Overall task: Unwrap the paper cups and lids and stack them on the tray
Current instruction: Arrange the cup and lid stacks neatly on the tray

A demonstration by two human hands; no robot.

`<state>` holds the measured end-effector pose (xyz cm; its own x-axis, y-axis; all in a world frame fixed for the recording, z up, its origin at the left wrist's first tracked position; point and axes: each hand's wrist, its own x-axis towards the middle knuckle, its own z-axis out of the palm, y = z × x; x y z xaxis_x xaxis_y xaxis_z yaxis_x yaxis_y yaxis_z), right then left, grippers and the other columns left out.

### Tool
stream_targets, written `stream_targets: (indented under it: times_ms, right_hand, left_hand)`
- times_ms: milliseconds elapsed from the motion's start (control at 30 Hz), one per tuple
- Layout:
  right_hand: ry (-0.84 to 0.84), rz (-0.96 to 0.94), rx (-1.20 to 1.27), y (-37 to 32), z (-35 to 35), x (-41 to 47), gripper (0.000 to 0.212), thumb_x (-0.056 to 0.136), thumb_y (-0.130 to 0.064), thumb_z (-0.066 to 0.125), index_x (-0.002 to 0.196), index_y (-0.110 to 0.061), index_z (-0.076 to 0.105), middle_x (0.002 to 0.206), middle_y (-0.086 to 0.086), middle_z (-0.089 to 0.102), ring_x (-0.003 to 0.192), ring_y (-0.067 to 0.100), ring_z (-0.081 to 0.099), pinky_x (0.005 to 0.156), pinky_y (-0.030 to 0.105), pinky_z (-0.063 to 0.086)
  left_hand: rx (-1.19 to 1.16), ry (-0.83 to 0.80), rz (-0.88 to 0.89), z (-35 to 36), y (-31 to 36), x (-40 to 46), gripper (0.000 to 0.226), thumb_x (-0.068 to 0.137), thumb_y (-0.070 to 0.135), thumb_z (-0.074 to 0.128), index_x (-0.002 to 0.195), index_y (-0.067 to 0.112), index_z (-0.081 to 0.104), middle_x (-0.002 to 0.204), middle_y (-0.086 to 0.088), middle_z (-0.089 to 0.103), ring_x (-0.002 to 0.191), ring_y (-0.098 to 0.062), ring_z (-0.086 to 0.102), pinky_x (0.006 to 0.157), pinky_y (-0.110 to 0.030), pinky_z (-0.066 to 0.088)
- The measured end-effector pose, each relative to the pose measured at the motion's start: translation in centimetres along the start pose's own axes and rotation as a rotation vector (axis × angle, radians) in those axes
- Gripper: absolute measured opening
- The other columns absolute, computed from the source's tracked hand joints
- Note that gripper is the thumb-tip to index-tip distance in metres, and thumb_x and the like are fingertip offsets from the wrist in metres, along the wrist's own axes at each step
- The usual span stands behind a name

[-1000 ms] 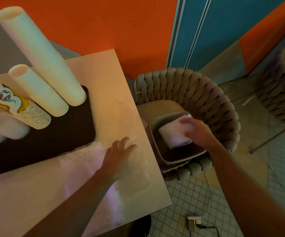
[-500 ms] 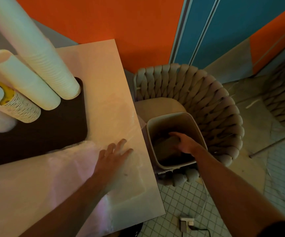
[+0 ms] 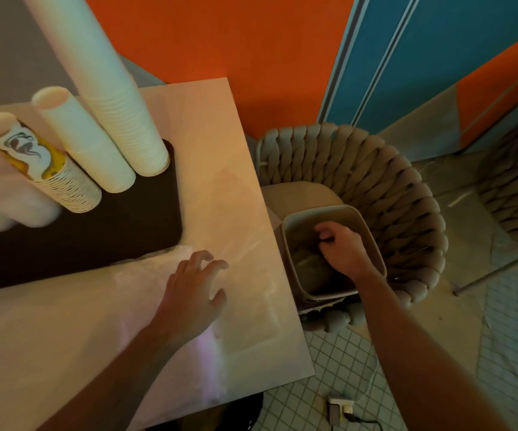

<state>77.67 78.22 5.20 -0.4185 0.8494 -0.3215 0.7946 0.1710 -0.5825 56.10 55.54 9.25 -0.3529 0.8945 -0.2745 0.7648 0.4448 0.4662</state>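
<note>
At lower centre, the left hand is held over clear plastic wrap spread on the surface, fingers apart and bent. Right of it, the right hand is seen inside a bin on a woven chair, fingers curled; a grip cannot be told. At upper left, three cup stacks are leaned on the dark tray.

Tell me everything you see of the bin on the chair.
The bin is beige, squarish with rounded corners, and looks like plastic. It stands upright and open-topped on the seat of the woven chair, beside the table edge. The right hand reaches inside, fingers curled. The contents are dark and unclear.
</note>
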Motion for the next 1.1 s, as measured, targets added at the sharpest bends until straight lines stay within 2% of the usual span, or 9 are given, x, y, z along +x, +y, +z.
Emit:
stream_targets:
  times_ms: [100,200,300,467,600,767,867,1000,1100]
  right_hand:
    - [0.042,-0.077,0.106,-5.4,1.2,-3.9,0.023,0.097,-0.014,0.060,0.116,-0.023,0.069,0.096,-0.012,0.068,0.089,0.006,0.063,0.075,0.013,0.043]
    - [-0.066,-0.062,0.190,-9.6,4.1,-7.7,0.018,0.094,-0.019,0.065,0.110,-0.023,0.072,0.096,-0.010,0.072,0.082,0.007,0.069,0.077,0.021,0.055]
    - [-0.155,0.000,0.166,-12.0,7.6,-10.2,0.023,0.090,-0.025,0.070,0.112,-0.019,0.074,0.097,-0.004,0.073,0.087,0.017,0.072,0.090,0.039,0.058]
    - [-0.239,0.088,0.024,-14.4,11.2,-12.5,0.053,0.090,-0.036,0.069,0.135,-0.008,0.061,0.127,0.009,0.068,0.118,0.024,0.063,0.097,0.032,0.047]
    - [-0.223,0.152,-0.055,-15.1,12.9,-13.0,0.065,0.089,-0.042,0.070,0.139,-0.003,0.055,0.133,0.014,0.063,0.122,0.029,0.060,0.095,0.031,0.045]
    - [-0.198,0.189,-0.064,-14.9,13.9,-13.0,0.047,0.083,-0.043,0.074,0.103,-0.002,0.065,0.089,0.007,0.060,0.085,0.025,0.061,0.065,0.026,0.040]
    - [-0.177,0.200,-0.077,-15.1,14.3,-13.0,0.036,0.082,-0.041,0.075,0.082,-0.011,0.056,0.071,0.002,0.052,0.070,0.022,0.054,0.052,0.024,0.034]
    - [-0.165,0.196,-0.063,-15.1,14.8,-13.0,0.035,0.079,-0.039,0.078,0.075,-0.012,0.055,0.061,-0.001,0.045,0.063,0.020,0.050,0.055,0.024,0.037]
    - [-0.163,0.198,-0.026,-15.1,14.7,-13.2,0.028,0.079,-0.028,0.080,0.074,-0.005,0.064,0.058,0.002,0.055,0.064,0.023,0.059,0.063,0.034,0.049]
  left_hand:
    - [-0.099,0.059,-0.100,-1.2,-1.9,-2.0,0.037,0.093,0.023,0.067,0.129,0.026,0.061,0.139,0.003,0.047,0.127,-0.021,0.046,0.104,-0.028,0.036]
    - [-0.156,0.108,-0.186,-2.6,-4.6,-4.3,0.036,0.092,0.020,0.067,0.127,0.023,0.060,0.137,0.001,0.051,0.121,-0.017,0.051,0.097,-0.023,0.039]
    - [-0.156,0.134,-0.352,-3.8,-7.2,-6.6,0.041,0.091,0.023,0.068,0.131,0.019,0.057,0.135,-0.004,0.051,0.116,-0.021,0.053,0.094,-0.028,0.045]
    - [-0.204,-0.041,-0.581,-5.1,-9.5,-8.9,0.048,0.093,0.026,0.064,0.135,0.011,0.047,0.111,-0.002,0.050,0.096,-0.018,0.054,0.075,-0.027,0.043]
    - [-0.338,-0.148,-0.632,-5.0,-10.2,-9.5,0.048,0.094,0.030,0.061,0.134,0.009,0.047,0.108,-0.002,0.054,0.097,-0.021,0.059,0.074,-0.028,0.044]
    - [-0.527,-0.191,-0.656,-4.8,-10.7,-9.5,0.023,0.092,0.026,0.061,0.107,0.011,0.052,0.090,0.000,0.054,0.085,-0.017,0.056,0.066,-0.027,0.042]
    - [-0.629,-0.199,-0.688,-4.4,-11.0,-9.2,0.014,0.088,0.023,0.063,0.085,0.010,0.059,0.077,-0.006,0.056,0.069,-0.019,0.055,0.058,-0.026,0.040]
    - [-0.751,-0.173,-0.727,-3.7,-11.5,-8.7,0.019,0.083,0.021,0.065,0.085,0.002,0.065,0.079,-0.015,0.064,0.070,-0.027,0.064,0.059,-0.032,0.050]
    - [-0.847,-0.151,-0.752,-3.5,-11.4,-8.4,0.020,0.086,0.019,0.069,0.093,0.001,0.069,0.097,-0.023,0.072,0.090,-0.035,0.072,0.083,-0.045,0.061]
